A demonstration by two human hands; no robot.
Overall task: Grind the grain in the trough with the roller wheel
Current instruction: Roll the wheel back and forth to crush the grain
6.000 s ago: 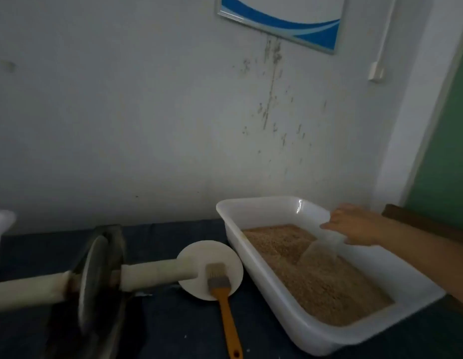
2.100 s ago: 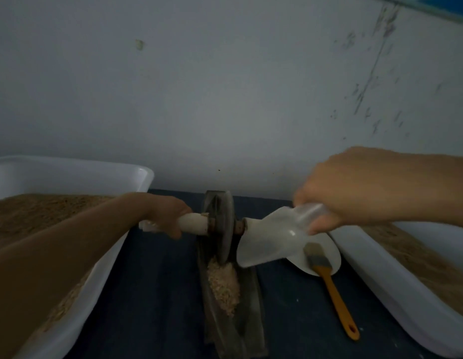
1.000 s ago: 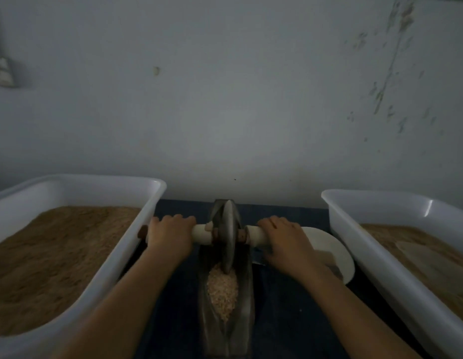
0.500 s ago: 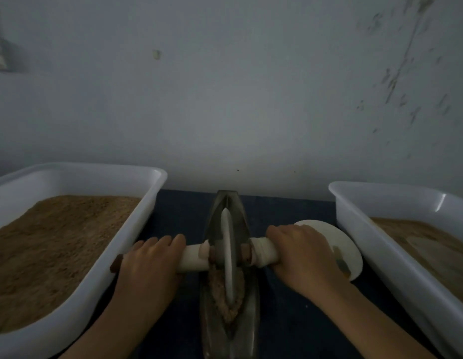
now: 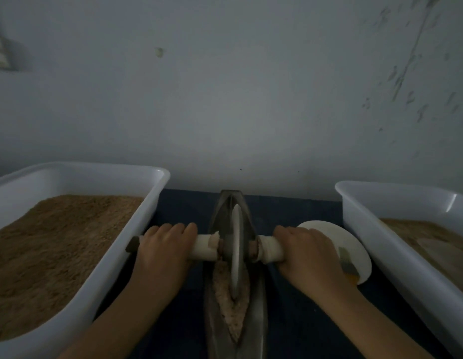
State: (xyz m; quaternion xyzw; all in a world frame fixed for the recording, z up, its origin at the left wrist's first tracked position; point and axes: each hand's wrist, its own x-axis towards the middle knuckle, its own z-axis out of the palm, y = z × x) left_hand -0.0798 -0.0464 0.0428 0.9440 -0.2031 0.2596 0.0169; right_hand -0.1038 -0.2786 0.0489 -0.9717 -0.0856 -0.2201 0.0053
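Observation:
A narrow dark metal trough [image 5: 258, 294] runs away from me on the blue table, with pale grain [image 5: 226, 294] lying in its near half. A metal roller wheel [image 5: 236, 251] stands upright in the trough on the grain, on a cross axle with white-wrapped handles. My left hand [image 5: 163, 251] grips the left handle. My right hand [image 5: 306, 255] grips the right handle. The wheel hides part of the grain.
A white tub [image 5: 101, 275] of brown meal stands left of the trough, and another white tub [image 5: 396, 255] of grain stands right. Behind my right hand, a white plate [image 5: 354, 252] holds a brush [image 5: 346, 263]. A grey wall rises behind.
About two seconds ago my right hand tipped a clear scoop of grain into the trough. Both hands then took the handles and rolled the wheel from the far part toward me onto the grain.

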